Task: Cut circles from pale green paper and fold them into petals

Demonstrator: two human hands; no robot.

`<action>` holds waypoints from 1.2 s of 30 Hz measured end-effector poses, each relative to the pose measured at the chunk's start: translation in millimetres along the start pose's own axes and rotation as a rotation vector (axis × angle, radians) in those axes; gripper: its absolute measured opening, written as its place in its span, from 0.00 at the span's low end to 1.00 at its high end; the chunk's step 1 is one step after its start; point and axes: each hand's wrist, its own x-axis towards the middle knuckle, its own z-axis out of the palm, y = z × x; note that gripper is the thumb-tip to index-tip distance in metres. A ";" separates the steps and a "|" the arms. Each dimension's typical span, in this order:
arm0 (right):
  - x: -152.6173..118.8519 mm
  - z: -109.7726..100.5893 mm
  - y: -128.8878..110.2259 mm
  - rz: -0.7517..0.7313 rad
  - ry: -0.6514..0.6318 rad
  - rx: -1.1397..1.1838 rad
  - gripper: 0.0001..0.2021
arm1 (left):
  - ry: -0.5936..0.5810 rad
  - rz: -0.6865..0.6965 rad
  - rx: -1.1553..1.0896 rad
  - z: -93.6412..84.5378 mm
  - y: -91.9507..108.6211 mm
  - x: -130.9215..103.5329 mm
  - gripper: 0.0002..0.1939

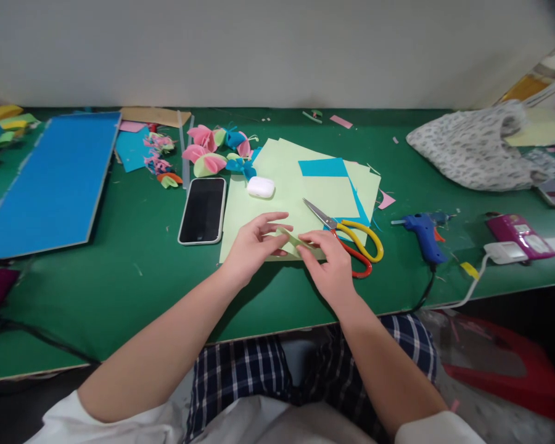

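Note:
A small pale green paper piece (294, 239) is held between my two hands above the front edge of the green sheets (277, 166). My left hand (254, 243) has its thumb and fingers around the piece's left end. The right end is pinched by the fingertips of my right hand (326, 256). Scissors (346, 234) with one yellow and one red handle lie beside my right hand, over blue and green paper. Behind my hands, a white case (261, 187) rests on the sheets. A phone (202, 211) lies left of them.
Paper flowers (206, 151) and a blue board (55, 185) are on the left. At the right are a blue glue gun (425, 234), a purple power strip (520, 236) with a white cable, and a patterned cloth bag (472, 148). Paper scraps lie around the green table (148, 308).

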 end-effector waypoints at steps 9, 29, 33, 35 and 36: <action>0.0 -1.2 -2.6 0.367 -0.010 0.120 0.05 | -0.100 -0.012 -0.135 -1.8 -0.5 -2.4 0.20; 6.2 -6.3 -6.6 0.699 -0.078 0.394 0.08 | -0.128 0.064 0.029 4.3 -5.0 -3.5 0.40; 6.2 -7.1 -5.6 0.714 -0.058 0.419 0.09 | -0.131 0.056 0.031 3.8 -3.8 -4.4 0.41; 6.7 -8.1 -5.2 0.719 -0.052 0.422 0.10 | -0.144 0.048 0.028 3.3 -3.6 -4.7 0.42; 7.0 -8.6 -5.2 0.722 -0.055 0.421 0.10 | -0.149 0.043 0.028 2.9 -3.5 -4.7 0.42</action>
